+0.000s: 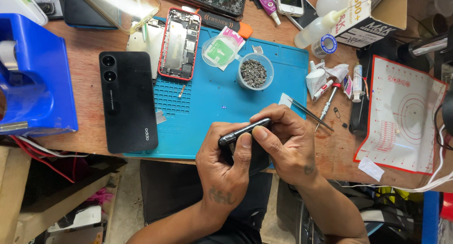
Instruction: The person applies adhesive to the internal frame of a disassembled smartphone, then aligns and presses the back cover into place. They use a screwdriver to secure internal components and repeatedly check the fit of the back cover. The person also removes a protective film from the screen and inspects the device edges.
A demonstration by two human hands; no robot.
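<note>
Cluttered wooden desk [89,90] with a blue mat [212,102]; both hands, left hand [225,166] and right hand [288,142], grip a black phone [243,131] edge-up between them, steadying it for thumb pressure.

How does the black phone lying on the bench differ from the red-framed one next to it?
The black phone is closed, showing an intact back with two camera lenses; the red-framed phone is open, its inner parts exposed. The black one looks larger and lies partly on bare wood, while the red one lies on the blue mat. Both lie flat, untouched by the hands.
</note>
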